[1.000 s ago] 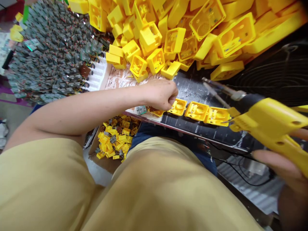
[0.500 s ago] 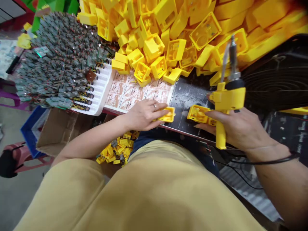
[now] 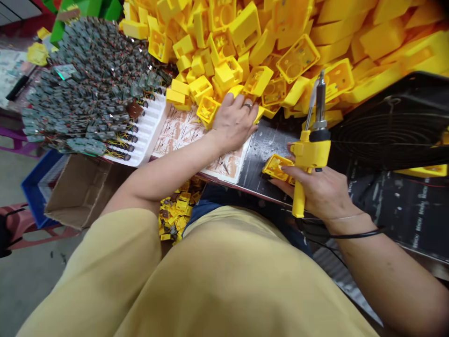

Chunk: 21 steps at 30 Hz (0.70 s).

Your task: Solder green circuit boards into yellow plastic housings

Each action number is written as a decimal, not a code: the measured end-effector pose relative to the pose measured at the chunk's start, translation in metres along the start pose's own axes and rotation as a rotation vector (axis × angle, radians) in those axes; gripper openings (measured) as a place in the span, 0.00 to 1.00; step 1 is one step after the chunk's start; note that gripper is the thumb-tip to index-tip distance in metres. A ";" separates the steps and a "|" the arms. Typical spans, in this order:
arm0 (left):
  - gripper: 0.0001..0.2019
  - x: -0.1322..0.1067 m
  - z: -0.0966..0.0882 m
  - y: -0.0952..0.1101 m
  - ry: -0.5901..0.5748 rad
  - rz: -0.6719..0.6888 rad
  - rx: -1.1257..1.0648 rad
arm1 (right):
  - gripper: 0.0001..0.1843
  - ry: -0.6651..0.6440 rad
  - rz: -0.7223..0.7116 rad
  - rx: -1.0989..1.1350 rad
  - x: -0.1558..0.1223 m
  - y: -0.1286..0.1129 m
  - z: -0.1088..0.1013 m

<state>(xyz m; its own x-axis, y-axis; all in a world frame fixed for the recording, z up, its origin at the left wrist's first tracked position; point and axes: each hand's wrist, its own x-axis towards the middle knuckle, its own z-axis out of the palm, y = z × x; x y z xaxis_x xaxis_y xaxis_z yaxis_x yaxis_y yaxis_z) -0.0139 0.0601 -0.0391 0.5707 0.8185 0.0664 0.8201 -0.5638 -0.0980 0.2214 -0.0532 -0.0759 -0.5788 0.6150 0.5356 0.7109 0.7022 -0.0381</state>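
At frame centre the left hand (image 3: 234,122) lies spread, holding nothing, on the yellow shells (image 3: 224,75); the right hand (image 3: 317,189), lower right, grips a soldering gun (image 3: 310,154) beside a shell half (image 3: 277,167).

A yellow pistol-grip soldering gun (image 3: 310,152) stands upright in the right hand (image 3: 321,187), its metal tip pointing to twelve o'clock. At nine o'clock of it, touching the fingertips, an open yellow plastic housing (image 3: 277,167) lies hollow side up on the counter (image 3: 266,140). The left hand (image 3: 234,122) rests spread on the heap of yellow housings (image 3: 224,70) at eleven o'clock.
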 end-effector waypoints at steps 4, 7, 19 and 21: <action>0.29 -0.030 -0.016 -0.012 -0.102 0.090 -0.038 | 0.14 0.030 -0.025 0.022 -0.001 0.001 0.000; 0.28 -0.052 -0.015 -0.016 -0.125 0.215 -0.055 | 0.14 0.067 -0.007 0.043 -0.001 -0.001 0.002; 0.26 -0.062 -0.016 0.005 -0.237 0.062 -0.552 | 0.15 0.065 -0.024 0.101 -0.005 -0.001 0.009; 0.23 -0.065 -0.016 0.013 -0.258 0.025 -0.364 | 0.16 0.049 -0.044 0.124 -0.005 -0.001 0.010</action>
<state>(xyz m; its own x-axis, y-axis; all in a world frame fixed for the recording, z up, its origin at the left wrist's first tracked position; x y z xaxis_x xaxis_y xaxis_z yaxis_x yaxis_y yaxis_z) -0.0391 -0.0020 -0.0284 0.5990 0.7789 -0.1856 0.7941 -0.5481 0.2625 0.2195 -0.0534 -0.0874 -0.5858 0.5663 0.5798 0.6286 0.7690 -0.1160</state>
